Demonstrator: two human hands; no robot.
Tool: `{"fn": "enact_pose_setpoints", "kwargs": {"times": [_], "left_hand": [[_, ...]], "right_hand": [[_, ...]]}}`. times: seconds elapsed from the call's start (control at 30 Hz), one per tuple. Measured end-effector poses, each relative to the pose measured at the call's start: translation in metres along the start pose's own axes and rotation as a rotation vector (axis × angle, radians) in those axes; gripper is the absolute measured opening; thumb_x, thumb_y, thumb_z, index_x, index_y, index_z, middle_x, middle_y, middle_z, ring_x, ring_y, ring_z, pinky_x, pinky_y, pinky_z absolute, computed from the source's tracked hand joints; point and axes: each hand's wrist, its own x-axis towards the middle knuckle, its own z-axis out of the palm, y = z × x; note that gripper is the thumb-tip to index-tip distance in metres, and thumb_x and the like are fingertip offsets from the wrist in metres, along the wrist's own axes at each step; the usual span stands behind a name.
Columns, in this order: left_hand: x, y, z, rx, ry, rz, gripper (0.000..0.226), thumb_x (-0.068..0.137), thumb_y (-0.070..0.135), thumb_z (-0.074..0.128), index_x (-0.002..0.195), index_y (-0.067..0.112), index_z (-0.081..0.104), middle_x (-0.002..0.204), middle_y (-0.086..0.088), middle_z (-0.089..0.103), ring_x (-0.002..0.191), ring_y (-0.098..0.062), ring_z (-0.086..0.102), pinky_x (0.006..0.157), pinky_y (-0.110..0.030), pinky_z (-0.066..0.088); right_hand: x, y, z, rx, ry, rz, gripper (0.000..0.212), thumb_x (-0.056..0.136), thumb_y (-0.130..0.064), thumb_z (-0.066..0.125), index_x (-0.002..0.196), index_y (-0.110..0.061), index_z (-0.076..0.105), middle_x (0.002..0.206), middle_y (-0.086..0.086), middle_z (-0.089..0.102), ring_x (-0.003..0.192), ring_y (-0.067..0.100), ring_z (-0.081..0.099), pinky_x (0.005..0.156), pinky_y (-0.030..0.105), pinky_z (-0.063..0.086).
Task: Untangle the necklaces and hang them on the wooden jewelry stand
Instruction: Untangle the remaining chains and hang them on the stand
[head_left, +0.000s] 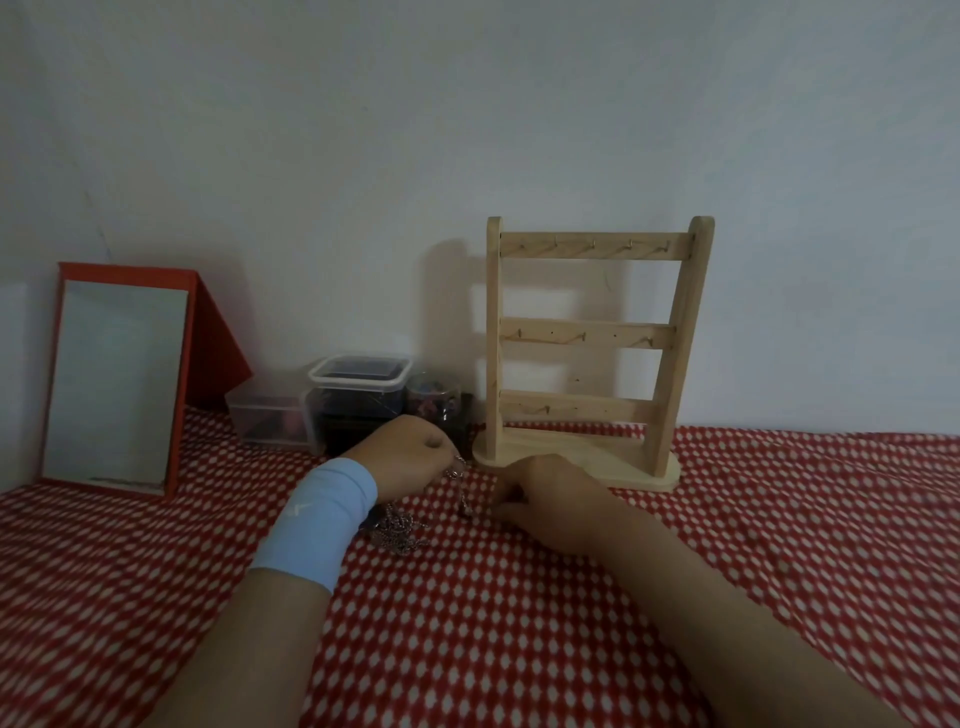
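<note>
A tangle of silver chain necklaces (397, 530) lies on the red and white patterned cloth (519, 623), just under my left wrist. My left hand (410, 454), with a light blue wristband, pinches one chain and lifts a strand (462, 499) off the cloth. My right hand (540, 493) rests on the cloth right of that strand, fingers curled toward its lower end; whether it holds the chain is hidden. The wooden jewelry stand (587, 338) rises just behind my right hand. Its three bars of small hooks carry nothing.
A red-framed mirror (117, 379) leans at the left against the white wall. Clear plastic boxes (358, 400) and a small round container (434, 402) stand between the mirror and the stand, close behind my left hand.
</note>
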Motion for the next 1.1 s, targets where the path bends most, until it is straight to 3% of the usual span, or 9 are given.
{"fn": "enact_pose_setpoints", "kwargs": {"times": [0.13,0.23,0.37,0.5,0.7,0.83,0.93,1.0,1.1], "left_hand": [[-0.002,-0.001,-0.004,-0.004,-0.014,-0.01,0.027,0.094,0.015,0.051,0.09,0.018,0.077,0.065,0.02,0.062,0.064,0.001,0.054,0.062,-0.017,0.04],[-0.002,-0.001,-0.004,-0.019,-0.035,-0.012,0.027,0.094,0.015,0.052,0.086,0.023,0.076,0.054,0.021,0.059,0.058,0.001,0.053,0.058,-0.017,0.039],[-0.003,-0.003,-0.003,0.028,-0.058,0.009,0.025,0.095,0.014,0.051,0.087,0.024,0.073,0.071,0.022,0.059,0.066,0.003,0.053,0.065,-0.016,0.041],[-0.002,-0.005,-0.002,0.018,-0.046,0.019,0.023,0.093,0.013,0.053,0.083,0.026,0.069,0.085,0.01,0.067,0.086,-0.008,0.062,0.085,-0.025,0.048],[0.0,-0.003,0.003,-0.008,-0.054,0.06,0.019,0.087,0.016,0.064,0.098,0.029,0.056,0.093,0.002,0.065,0.085,-0.012,0.062,0.074,-0.023,0.049],[-0.001,-0.001,0.002,0.013,-0.11,0.048,0.018,0.088,0.021,0.065,0.105,0.027,0.066,0.094,0.008,0.066,0.088,-0.007,0.063,0.075,-0.019,0.049],[-0.001,0.0,0.002,0.066,-0.125,0.029,0.019,0.089,0.022,0.065,0.105,0.028,0.073,0.092,0.015,0.065,0.089,-0.003,0.062,0.08,-0.019,0.048],[-0.001,-0.001,0.003,0.086,-0.182,-0.003,0.021,0.091,0.024,0.062,0.107,0.028,0.075,0.093,0.016,0.066,0.089,-0.002,0.06,0.082,-0.019,0.047],[-0.004,0.0,0.005,0.076,-0.3,-0.027,0.024,0.093,0.022,0.056,0.098,0.023,0.079,0.092,0.009,0.075,0.071,-0.005,0.056,0.068,-0.019,0.046]], "right_hand": [[-0.002,0.002,-0.001,-0.054,-0.011,-0.001,0.022,0.093,-0.044,0.068,0.113,-0.035,0.069,0.111,-0.012,0.068,0.095,0.007,0.059,0.085,0.03,0.053],[-0.001,-0.001,0.001,-0.081,-0.004,-0.033,0.02,0.094,-0.041,0.067,0.112,-0.037,0.075,0.113,-0.015,0.071,0.098,0.006,0.062,0.088,0.03,0.055],[0.0,-0.001,0.001,-0.069,0.037,-0.002,0.018,0.099,-0.035,0.06,0.108,-0.03,0.075,0.108,-0.013,0.069,0.099,0.009,0.062,0.087,0.028,0.051],[-0.003,0.002,-0.012,0.537,0.153,0.129,0.026,0.103,-0.028,0.053,0.087,-0.021,0.073,0.093,-0.008,0.071,0.091,0.011,0.065,0.09,0.032,0.052],[-0.006,-0.011,-0.022,1.283,0.151,0.239,0.039,0.107,-0.025,0.039,0.095,-0.001,0.067,0.087,0.008,0.076,0.087,0.025,0.072,0.091,0.039,0.057],[-0.011,-0.014,-0.028,1.155,0.15,0.118,0.031,0.098,-0.026,0.063,0.089,0.003,0.07,0.077,0.007,0.072,0.074,0.019,0.068,0.073,0.025,0.058],[-0.013,-0.011,-0.03,1.086,0.14,0.11,0.03,0.095,-0.018,0.068,0.089,0.011,0.07,0.075,0.007,0.073,0.07,0.014,0.069,0.069,0.018,0.056],[-0.015,-0.007,-0.032,1.104,0.094,0.12,0.026,0.096,-0.017,0.066,0.092,0.008,0.071,0.075,0.007,0.072,0.073,0.015,0.069,0.075,0.024,0.061],[-0.015,0.001,-0.033,1.136,0.017,0.155,0.02,0.099,-0.019,0.063,0.091,-0.003,0.07,0.075,0.007,0.067,0.076,0.02,0.066,0.088,0.038,0.062]]}}
